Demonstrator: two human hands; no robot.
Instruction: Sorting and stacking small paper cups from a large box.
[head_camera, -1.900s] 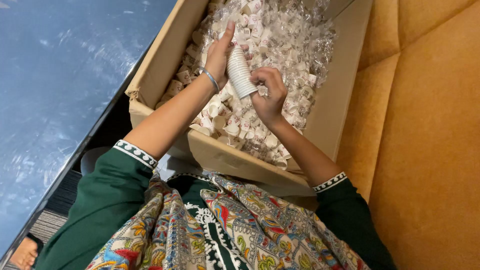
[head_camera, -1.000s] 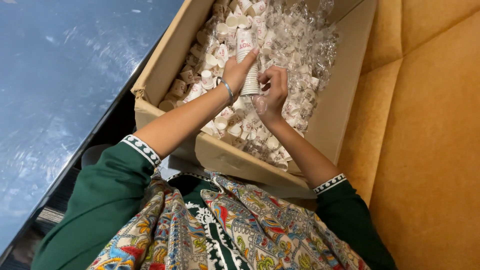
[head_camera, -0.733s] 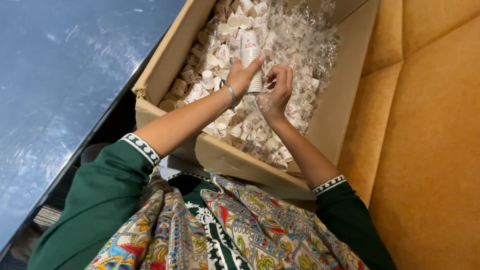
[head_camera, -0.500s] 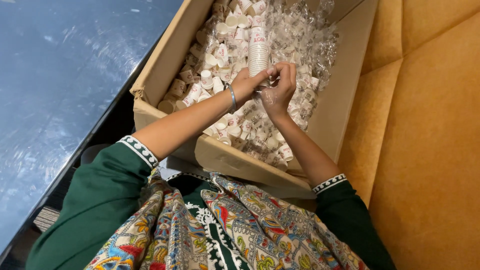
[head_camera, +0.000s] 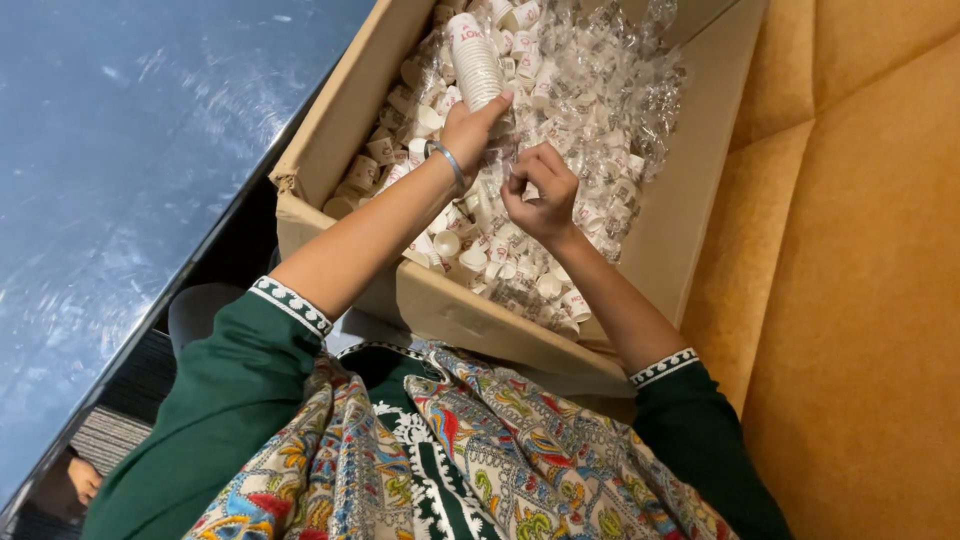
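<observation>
Head view looks down into a cardboard box (head_camera: 330, 215) full of small paper cups (head_camera: 445, 240) mixed with clear plastic wrap (head_camera: 610, 95). Her left hand (head_camera: 470, 128), a bangle (head_camera: 447, 160) on the wrist, is closed around the lower end of a white cup stack (head_camera: 475, 60), which lies tilted over the heap near the box's far left side. Her right hand (head_camera: 540, 190) hovers just beside it, fingers curled in and pinched together over the cups; whether it grips anything I cannot tell. Green sleeves (head_camera: 225, 400) and a patterned scarf (head_camera: 440, 450) fill the foreground, with an orange seat (head_camera: 860, 300) alongside.
</observation>
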